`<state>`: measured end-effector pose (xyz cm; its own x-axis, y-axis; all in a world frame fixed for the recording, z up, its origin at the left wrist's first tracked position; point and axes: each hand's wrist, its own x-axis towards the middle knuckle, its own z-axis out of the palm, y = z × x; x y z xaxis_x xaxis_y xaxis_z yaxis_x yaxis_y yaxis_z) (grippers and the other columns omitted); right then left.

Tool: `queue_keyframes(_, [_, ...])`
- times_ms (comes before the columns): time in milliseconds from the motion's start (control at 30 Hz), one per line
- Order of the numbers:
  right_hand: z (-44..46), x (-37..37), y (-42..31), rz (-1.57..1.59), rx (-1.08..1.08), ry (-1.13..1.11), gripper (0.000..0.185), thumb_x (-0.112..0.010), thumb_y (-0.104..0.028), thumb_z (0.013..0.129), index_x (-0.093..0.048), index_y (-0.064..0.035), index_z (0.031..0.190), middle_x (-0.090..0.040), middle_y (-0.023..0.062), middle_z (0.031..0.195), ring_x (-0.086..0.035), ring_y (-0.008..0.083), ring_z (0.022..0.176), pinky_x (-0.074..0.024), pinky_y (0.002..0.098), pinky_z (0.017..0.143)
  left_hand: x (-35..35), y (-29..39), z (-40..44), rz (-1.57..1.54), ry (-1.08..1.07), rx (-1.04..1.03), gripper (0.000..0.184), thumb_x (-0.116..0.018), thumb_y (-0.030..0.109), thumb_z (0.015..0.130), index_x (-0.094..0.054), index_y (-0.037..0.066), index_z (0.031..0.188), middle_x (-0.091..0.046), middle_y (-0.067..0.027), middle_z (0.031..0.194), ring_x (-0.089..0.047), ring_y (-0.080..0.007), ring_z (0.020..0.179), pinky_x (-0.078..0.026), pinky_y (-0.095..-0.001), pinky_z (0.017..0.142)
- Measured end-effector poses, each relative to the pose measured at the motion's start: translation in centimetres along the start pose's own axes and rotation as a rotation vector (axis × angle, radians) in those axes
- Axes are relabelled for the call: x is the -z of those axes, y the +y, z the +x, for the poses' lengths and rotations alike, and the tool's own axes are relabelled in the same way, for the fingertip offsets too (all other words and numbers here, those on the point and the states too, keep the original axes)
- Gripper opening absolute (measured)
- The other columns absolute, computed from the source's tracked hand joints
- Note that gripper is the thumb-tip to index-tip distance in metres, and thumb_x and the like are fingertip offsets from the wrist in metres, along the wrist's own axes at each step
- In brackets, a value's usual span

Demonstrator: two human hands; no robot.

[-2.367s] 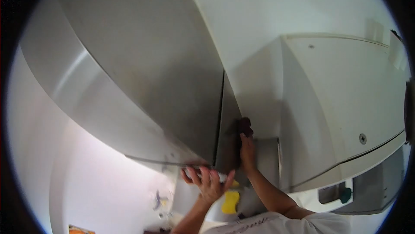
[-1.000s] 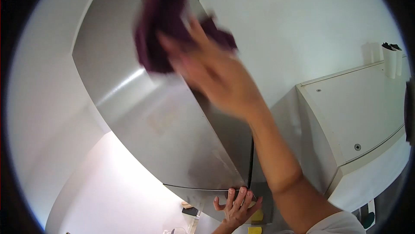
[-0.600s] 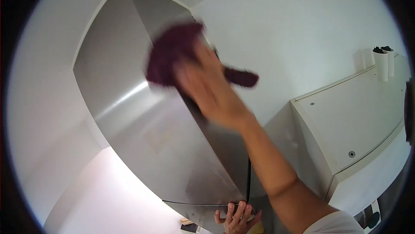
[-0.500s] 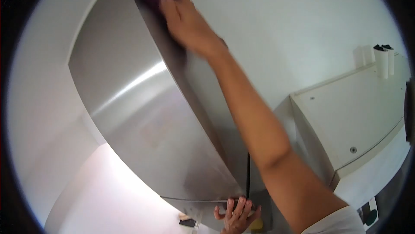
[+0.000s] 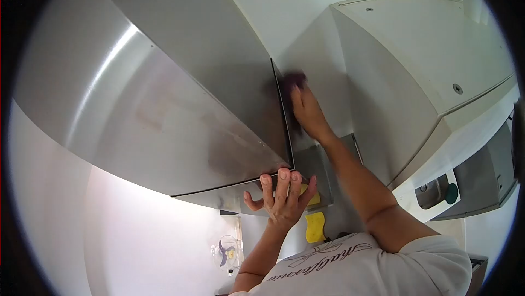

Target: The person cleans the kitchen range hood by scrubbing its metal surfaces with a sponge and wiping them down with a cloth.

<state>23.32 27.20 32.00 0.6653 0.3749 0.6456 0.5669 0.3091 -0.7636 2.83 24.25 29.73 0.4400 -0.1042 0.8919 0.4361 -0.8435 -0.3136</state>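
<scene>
Bunched dark purple cloth [image 5: 296, 79], blurred, beside smooth steel casing [image 5: 180, 99]

At right, a white cabinet [image 5: 404, 39] adjoins a pale wall [image 5: 273, 1]; at lower left, a small fan [image 5: 223, 253] shows against bright white light.

One left hand [image 5: 281, 200], one right hand [image 5: 309, 114]: two in all. One dark purple cloth [image 5: 295, 79]. One steel unit [image 5: 180, 115] on the left, one white cabinet [image 5: 404, 72] on the right, two clearly visible screw heads [image 5: 458, 89]. Two yellow patches [image 5: 314, 196], one a sponge [image 5: 315, 229], the other partly hidden by the left hand. One basin [image 5: 431, 192], one green item [image 5: 451, 194], one fan [image 5: 223, 253], one printed white shirt [image 5: 383, 268].
</scene>
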Motion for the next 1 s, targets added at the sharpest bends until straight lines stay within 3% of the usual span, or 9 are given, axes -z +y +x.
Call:
queue_keyframes(133, [-5.8, 0.1, 4.8, -0.088, -0.118, 0.099, 0.040, -0.038, -0.026, 0.098, -0.050, 0.0058, 0.119, -0.058, 0.0167, 0.115, -0.054, 0.0216, 0.088, -0.0421, 0.0346, 0.083, 0.7, 0.6, 0.6, -0.014, -0.030, -0.006, 0.056, -0.075, 0.047, 0.068, -0.059, 0.010, 0.108, -0.049, -0.0123, 0.131, -0.030, -0.0379, 0.133, -0.003, -0.0595, 0.104])
queue_keyframes(233, [-2.5, 1.9, -6.2, 0.446, -0.061, 0.050, 0.046, -0.036, -0.022, 0.100, -0.032, -0.0021, 0.142, -0.040, 0.0099, 0.142, -0.046, 0.0126, 0.113, -0.0317, 0.0244, 0.099, 0.7, 0.3, 1.0, 0.009, -0.018, -0.009, 0.060, -0.074, 0.046, 0.069, -0.058, 0.008, 0.112, -0.049, -0.0144, 0.132, -0.030, -0.0385, 0.133, -0.002, -0.0590, 0.105])
queue_keyframes(333, [0.1, 2.1, -15.3, 0.491, 0.508, 0.009, 0.023, -0.045, -0.015, 0.096, -0.060, 0.0020, 0.091, -0.048, 0.0187, 0.131, -0.052, 0.0222, 0.114, -0.0421, 0.0322, 0.088, 1.3, 0.0, 1.0, -0.012, 0.005, -0.021, 0.060, -0.067, 0.043, 0.080, -0.052, 0.004, 0.124, -0.046, -0.0153, 0.134, -0.030, -0.0396, 0.133, -0.006, -0.0594, 0.106])
queue_keyframes(433, [-2.3, 1.5, -15.9, 0.474, 0.476, 0.019, 0.023, -0.048, -0.012, 0.094, -0.054, -0.0003, 0.075, -0.042, 0.0209, 0.130, -0.056, 0.0216, 0.097, -0.0427, 0.0340, 0.083, 2.1, -1.1, 0.2, -0.209, 0.001, 0.022, 0.054, -0.058, 0.038, 0.088, -0.048, 0.002, 0.127, -0.043, -0.0175, 0.136, -0.030, -0.0397, 0.133, -0.011, -0.0595, 0.106])
queue_keyframes(600, [-13.2, 3.9, -5.9, 0.487, -0.082, -0.064, 0.015, -0.046, -0.006, 0.094, -0.056, 0.0025, 0.086, -0.033, 0.0159, 0.139, -0.048, 0.0184, 0.101, -0.0404, 0.0317, 0.089, 3.1, -0.8, 1.0, -0.127, 0.191, -0.064, 0.044, -0.049, 0.023, 0.091, -0.044, 0.003, 0.130, -0.040, -0.0295, 0.131, -0.032, -0.0395, 0.129, -0.017, -0.0605, 0.105])
queue_keyframes(733, [-23.8, 3.7, 7.9, 0.097, -0.558, -0.124, 0.027, -0.046, -0.019, 0.096, -0.058, -0.0001, 0.111, -0.049, 0.0135, 0.122, -0.047, 0.0193, 0.108, -0.0351, 0.0326, 0.096, 2.7, -0.6, 0.7, -0.156, 0.328, -0.137, 0.032, -0.049, 0.018, 0.090, -0.051, 0.005, 0.119, -0.042, -0.0301, 0.127, -0.033, -0.0377, 0.127, -0.018, -0.0614, 0.105])
queue_keyframes(800, [-23.9, 4.1, 8.9, 0.402, -1.281, 0.002, 0.045, -0.044, -0.040, 0.095, -0.053, -0.0030, 0.120, -0.053, 0.0081, 0.114, -0.048, 0.0178, 0.097, -0.0360, 0.0316, 0.091, 2.9, -0.1, 0.3, -0.162, 0.286, -0.125, 0.029, -0.049, 0.017, 0.090, -0.052, 0.006, 0.116, -0.043, -0.0293, 0.127, -0.034, -0.0372, 0.127, -0.018, -0.0616, 0.105])
queue_keyframes(900, [-19.3, 4.0, 6.6, 0.382, -1.211, -0.081, 0.060, -0.047, -0.047, 0.092, -0.044, -0.0018, 0.131, -0.052, 0.0088, 0.122, -0.045, 0.0189, 0.113, -0.0305, 0.0307, 0.101, 3.0, 0.1, 0.2, -0.163, 0.248, -0.105, 0.024, -0.049, 0.017, 0.090, -0.054, 0.008, 0.111, -0.043, -0.0280, 0.126, -0.034, -0.0363, 0.127, -0.018, -0.0619, 0.105])
queue_keyframes(1000, [-10.3, 3.3, -1.0, 0.584, -0.688, -0.010, 0.054, -0.038, -0.039, 0.098, -0.038, -0.0011, 0.137, -0.045, 0.0088, 0.132, -0.038, 0.0147, 0.125, -0.0239, 0.0265, 0.106, 3.0, 0.3, 0.4, -0.158, 0.224, -0.076, 0.020, -0.050, 0.016, 0.090, -0.056, 0.009, 0.107, -0.044, -0.0267, 0.126, -0.035, -0.0355, 0.127, -0.018, -0.0622, 0.105])
